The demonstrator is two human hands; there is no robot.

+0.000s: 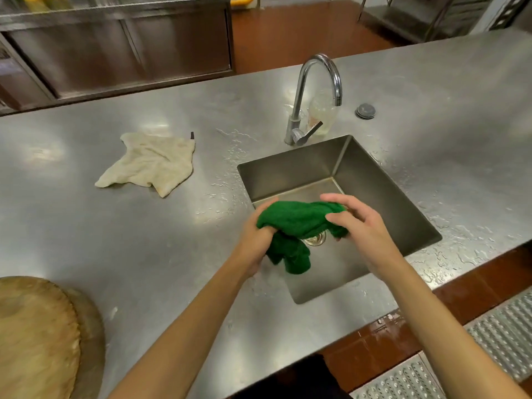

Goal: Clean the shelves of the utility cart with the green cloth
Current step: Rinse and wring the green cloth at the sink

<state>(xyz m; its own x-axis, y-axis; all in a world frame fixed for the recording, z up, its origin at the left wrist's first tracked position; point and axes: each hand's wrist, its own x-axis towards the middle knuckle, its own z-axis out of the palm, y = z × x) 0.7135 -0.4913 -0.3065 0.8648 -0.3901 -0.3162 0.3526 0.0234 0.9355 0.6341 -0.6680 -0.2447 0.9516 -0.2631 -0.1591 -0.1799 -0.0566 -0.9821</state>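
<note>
The green cloth [299, 223] is bunched and held over the sink [383, 197], stretched between both hands, with a twisted tail hanging down toward 6 o'clock just above the drain [316, 239]. The left hand [256, 243] is closed around the cloth's left end, fingers curled into the fabric. The right hand [357, 226] pinches the right end, thumb and fingers pressed on the cloth, the other fingers partly spread.

The sink is a square steel basin sunk into the tabletop [144, 254], which is wet with scattered drops around the rim. At 12 o'clock from the cloth stands a curved tap [313, 90], its spout arching over the basin; no running water can be made out. A clear container [322, 113] sits just behind the tap. At 1 o'clock, a round dark plug [365, 110] lies on the tabletop. At 10 o'clock, well apart, a cream rag [152, 162] lies spread flat. At 8 o'clock, a round wooden block [37, 335] sits at the tabletop's near edge.
</note>
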